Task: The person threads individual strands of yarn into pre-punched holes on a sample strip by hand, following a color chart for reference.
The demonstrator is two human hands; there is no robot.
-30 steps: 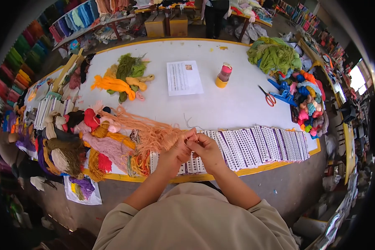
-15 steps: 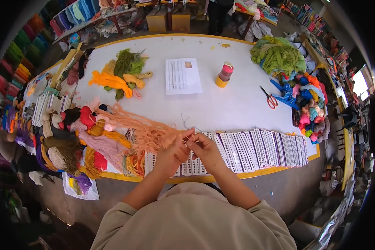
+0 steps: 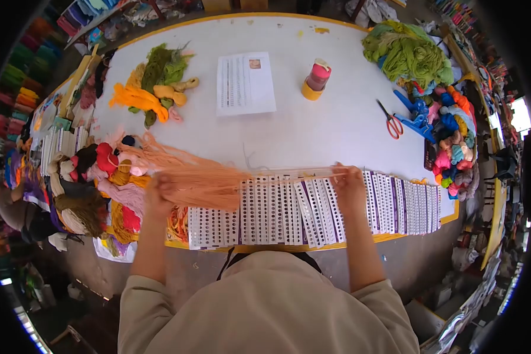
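Observation:
My left hand [image 3: 159, 193] is closed around a loose hank of peach yarn [image 3: 209, 184] at the left of the table's near side. From that hank a few thin strands run to the right, pulled nearly straight. Their far end is pinched in my right hand [image 3: 349, 180], fingers closed. Beneath the strands lies a long overlapping row of white cards with punched holes [image 3: 268, 209], some with purple edges. The peach hank covers the tops of several cards on the left. Motion blurs both hands a little.
Mixed yarn skeins [image 3: 124, 189] pile up at the left. Orange and green skeins [image 3: 153, 88], a printed sheet [image 3: 245, 88] and a pink-and-yellow thread cone [image 3: 317, 79] lie farther back. To the right are scissors [image 3: 392, 124], a blue clamp-like tool [image 3: 416, 118] and a green yarn heap [image 3: 407, 56].
My hands were together over the cards and have moved apart, left hand leftward, right hand rightward. The peach strands are now stretched between them. The view has tilted down.

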